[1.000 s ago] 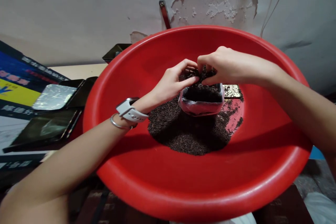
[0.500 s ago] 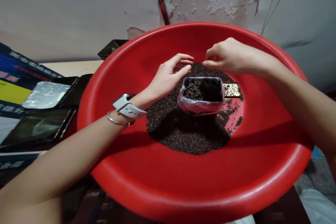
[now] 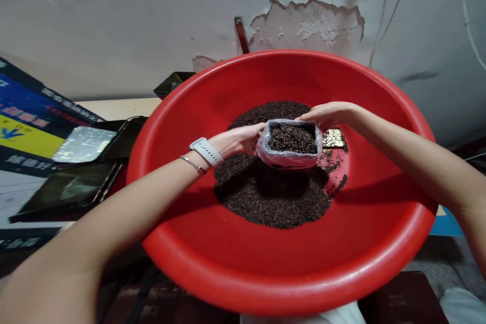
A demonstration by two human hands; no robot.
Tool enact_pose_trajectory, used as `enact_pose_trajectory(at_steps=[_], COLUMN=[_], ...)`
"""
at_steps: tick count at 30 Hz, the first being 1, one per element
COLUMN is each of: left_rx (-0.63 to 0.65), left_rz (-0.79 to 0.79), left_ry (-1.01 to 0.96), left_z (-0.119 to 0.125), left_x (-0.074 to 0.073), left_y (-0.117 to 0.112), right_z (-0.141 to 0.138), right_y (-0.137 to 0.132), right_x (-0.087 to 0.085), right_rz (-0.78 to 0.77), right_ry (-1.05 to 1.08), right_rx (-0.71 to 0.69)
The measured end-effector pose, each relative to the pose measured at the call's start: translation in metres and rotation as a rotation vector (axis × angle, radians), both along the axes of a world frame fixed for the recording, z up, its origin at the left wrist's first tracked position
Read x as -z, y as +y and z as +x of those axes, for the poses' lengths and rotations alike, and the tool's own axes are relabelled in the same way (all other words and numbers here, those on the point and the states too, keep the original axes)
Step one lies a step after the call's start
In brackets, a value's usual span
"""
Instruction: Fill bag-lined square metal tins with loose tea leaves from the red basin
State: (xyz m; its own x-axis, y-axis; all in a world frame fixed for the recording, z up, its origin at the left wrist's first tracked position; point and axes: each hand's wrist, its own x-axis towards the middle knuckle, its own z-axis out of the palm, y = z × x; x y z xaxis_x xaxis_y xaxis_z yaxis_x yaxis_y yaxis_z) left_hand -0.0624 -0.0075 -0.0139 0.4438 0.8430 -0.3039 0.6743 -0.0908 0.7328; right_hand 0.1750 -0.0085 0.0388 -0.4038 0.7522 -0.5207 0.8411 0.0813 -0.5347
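Observation:
A small rectangular box (image 3: 290, 159) lined with clear plastic is held upright in the red basin (image 3: 288, 263), filled with loose dark tea leaves (image 3: 292, 137). My left hand (image 3: 248, 137) grips its left side, the fingertips partly hidden behind the plastic. At the back right corner my right hand (image 3: 322, 113) closes on the box, thumb along the rim. More dark leaves (image 3: 281, 207) are heaped on the basin floor, under and around the box. To the right lies a shiny gold rectangular piece (image 3: 333, 138) with leaves scattered over it.
Dark trays or lids (image 3: 68, 190) and a silvery packet (image 3: 84, 144) are left of the basin, beside a printed blue and yellow box (image 3: 23, 116). A dark open box (image 3: 172, 83) stands behind. The peeling wall (image 3: 307, 28) rises at the back, with cords on the right.
Both hands were apart above the box; they have come down and taken hold of its sides. The leaves in it, lower on the right before, now lie level near the rim.

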Motion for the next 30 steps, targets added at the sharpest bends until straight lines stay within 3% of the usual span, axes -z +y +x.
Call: enact_pose_trajectory(at_steps=[2,4,8,11,13,15,17,20,22,24,27,30], left_rx=[-0.085,-0.188,-0.283,-0.288,-0.299,-0.312,-0.25,0.03,0.167,0.142,-0.059,-0.167], left_rz=[-0.141,-0.167,0.157,0.394,0.465,0.433,0.292,0.002,-0.057,0.051,0.227,0.215], left_ry=[-0.234,-0.423,-0.433,-0.441,-0.452,-0.418,-0.3,-0.028,0.049,-0.027,-0.291,-0.511], left_z=[0.0,-0.001,-0.001,-0.001,-0.001,-0.004,-0.008,-0.016,-0.02,-0.023,-0.024,-0.022], left_x=[-0.015,-0.032,-0.061,-0.07,-0.073,-0.075,-0.078,-0.085,-0.089,-0.092,-0.093,-0.094], left_y=[-0.003,-0.008,-0.023,-0.03,-0.031,-0.032,-0.031,-0.032,-0.034,-0.035,-0.034,-0.032], right_z=[0.0,0.0,0.001,-0.001,-0.001,0.0,0.004,0.009,0.009,0.009,0.006,0.002], right_y=[-0.001,-0.003,-0.011,-0.019,-0.023,-0.026,-0.028,-0.032,-0.035,-0.037,-0.036,-0.029], right_x=[-0.012,-0.025,-0.049,-0.061,-0.066,-0.069,-0.069,-0.066,-0.066,-0.069,-0.074,-0.073], right_rz=[0.071,0.145,0.332,0.502,0.584,0.604,0.527,0.318,0.261,0.293,0.399,0.447], right_ry=[0.023,0.089,0.206,0.2,0.195,0.16,0.074,-0.024,-0.017,0.064,0.332,0.649], right_rx=[0.025,0.055,0.117,0.139,0.143,0.13,0.077,-0.072,-0.118,-0.054,0.179,0.38])
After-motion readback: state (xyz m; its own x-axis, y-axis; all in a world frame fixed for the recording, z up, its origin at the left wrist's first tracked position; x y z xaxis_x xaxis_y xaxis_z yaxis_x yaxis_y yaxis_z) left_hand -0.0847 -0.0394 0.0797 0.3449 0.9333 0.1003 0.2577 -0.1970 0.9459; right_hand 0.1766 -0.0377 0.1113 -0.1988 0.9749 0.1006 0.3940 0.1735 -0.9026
